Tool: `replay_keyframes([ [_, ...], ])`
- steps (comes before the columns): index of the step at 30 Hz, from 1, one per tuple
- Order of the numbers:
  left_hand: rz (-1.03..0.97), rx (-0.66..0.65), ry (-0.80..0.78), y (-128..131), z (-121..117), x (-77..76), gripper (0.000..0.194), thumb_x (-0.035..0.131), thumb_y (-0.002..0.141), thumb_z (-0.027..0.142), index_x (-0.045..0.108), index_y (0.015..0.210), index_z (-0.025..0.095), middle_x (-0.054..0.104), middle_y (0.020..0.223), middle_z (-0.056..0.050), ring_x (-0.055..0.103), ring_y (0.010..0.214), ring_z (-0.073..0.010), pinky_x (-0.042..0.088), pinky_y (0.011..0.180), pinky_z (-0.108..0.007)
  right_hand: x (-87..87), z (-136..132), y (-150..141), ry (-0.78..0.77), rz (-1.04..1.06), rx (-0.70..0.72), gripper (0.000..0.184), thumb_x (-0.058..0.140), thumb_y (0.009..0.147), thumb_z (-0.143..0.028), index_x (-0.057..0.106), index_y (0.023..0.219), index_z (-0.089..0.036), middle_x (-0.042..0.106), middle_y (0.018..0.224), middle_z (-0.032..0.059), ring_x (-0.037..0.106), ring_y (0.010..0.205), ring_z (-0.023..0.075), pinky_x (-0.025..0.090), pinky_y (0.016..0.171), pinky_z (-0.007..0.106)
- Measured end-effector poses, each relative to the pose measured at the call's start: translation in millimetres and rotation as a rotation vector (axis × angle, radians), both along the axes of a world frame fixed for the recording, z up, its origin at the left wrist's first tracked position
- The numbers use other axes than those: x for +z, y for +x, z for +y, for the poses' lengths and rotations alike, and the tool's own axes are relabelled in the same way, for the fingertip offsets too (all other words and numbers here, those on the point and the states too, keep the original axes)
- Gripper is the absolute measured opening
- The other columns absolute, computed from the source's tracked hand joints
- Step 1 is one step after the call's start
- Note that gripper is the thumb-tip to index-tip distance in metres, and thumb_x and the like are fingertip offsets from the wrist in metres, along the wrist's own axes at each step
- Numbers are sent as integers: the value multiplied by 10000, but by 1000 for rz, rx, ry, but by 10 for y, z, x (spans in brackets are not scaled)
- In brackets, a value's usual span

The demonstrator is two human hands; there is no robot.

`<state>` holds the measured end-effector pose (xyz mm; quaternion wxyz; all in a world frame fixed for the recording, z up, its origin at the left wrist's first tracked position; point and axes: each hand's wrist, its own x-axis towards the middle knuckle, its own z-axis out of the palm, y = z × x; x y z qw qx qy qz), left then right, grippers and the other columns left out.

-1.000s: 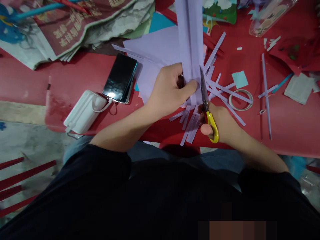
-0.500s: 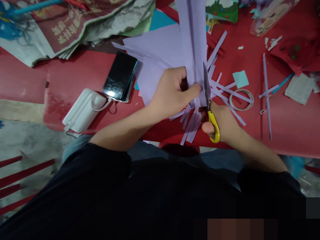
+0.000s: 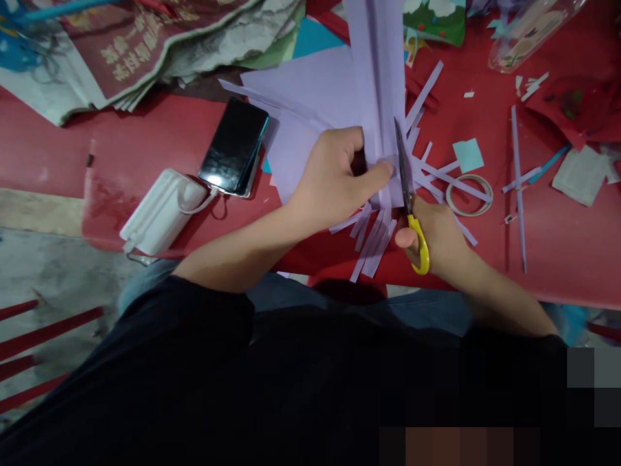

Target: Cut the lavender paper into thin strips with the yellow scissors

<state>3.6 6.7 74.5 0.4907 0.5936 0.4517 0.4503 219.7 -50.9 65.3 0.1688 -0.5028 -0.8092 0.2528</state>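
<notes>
My left hand (image 3: 332, 181) pinches a long folded piece of lilac paper (image 3: 377, 77), thumb on top near its lower end. My right hand (image 3: 439, 239) grips yellow-handled scissors (image 3: 410, 194), whose blades run up along the paper's right edge. Several cut lilac strips (image 3: 371, 243) lie fanned out under both hands at the front edge of the red table (image 3: 557, 239). More lilac sheets (image 3: 310, 90) lie beneath the held paper.
A black phone (image 3: 234, 147) and a white power bank (image 3: 158, 213) joined by a cable lie at the left. Newspapers (image 3: 140, 45) are piled at the back left. A tape ring (image 3: 469, 194), loose strips and a turquoise scrap (image 3: 468, 155) lie at the right.
The scissors have moved a little further up along the paper's right edge. Both hands shifted slightly right and up; the rest stays put.
</notes>
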Motion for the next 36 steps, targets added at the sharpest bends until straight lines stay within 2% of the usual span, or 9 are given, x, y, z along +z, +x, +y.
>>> replay_keyframes([
  [5,14,7,-16,10,-13,17,305,838,900,322,624,696,245,560,580,23,496,545,-136,401,504,-330,18,-1,-17,16,11,-4,937,142,869,-1048,567,957,-218,504,598,-8,419,498,160,264,541,330],
  [18,32,-50,-80,18,-71,73,228,751,952,297,627,785,203,581,616,16,514,532,-108,446,491,-273,-43,-13,-21,6,20,-34,872,140,912,-1024,509,889,-234,543,608,6,476,508,162,298,556,316],
  [21,-40,-65,-68,9,-48,18,227,769,940,315,642,782,210,581,601,15,499,522,-110,434,481,-279,-26,2,-15,-24,22,-2,909,171,896,-1041,548,936,-215,603,625,29,525,526,178,328,564,319],
  [25,-97,-87,-64,-5,-13,-45,229,805,919,362,683,784,222,612,602,1,533,551,-138,462,509,-305,0,29,-2,-123,33,90,1062,133,825,-1090,615,1051,-170,710,751,108,637,616,234,417,604,355],
  [30,-47,-78,-56,8,-38,7,243,840,867,322,668,731,218,590,597,17,560,570,-143,458,525,-292,-39,59,21,-75,-103,221,1020,86,912,-1012,678,799,-189,686,854,153,517,602,200,364,615,381],
  [34,-22,-113,-70,31,-101,43,169,810,856,256,683,754,209,616,649,19,561,578,-128,411,505,-264,-61,67,53,-14,-91,193,1010,108,928,-994,693,771,-186,634,836,123,425,597,176,326,620,382],
  [36,-39,-142,-74,42,-136,44,127,780,864,224,693,773,208,634,669,16,567,582,-125,404,502,-261,-57,71,63,7,-56,197,1023,70,906,-1015,656,741,-192,642,851,123,446,616,179,341,617,378],
])
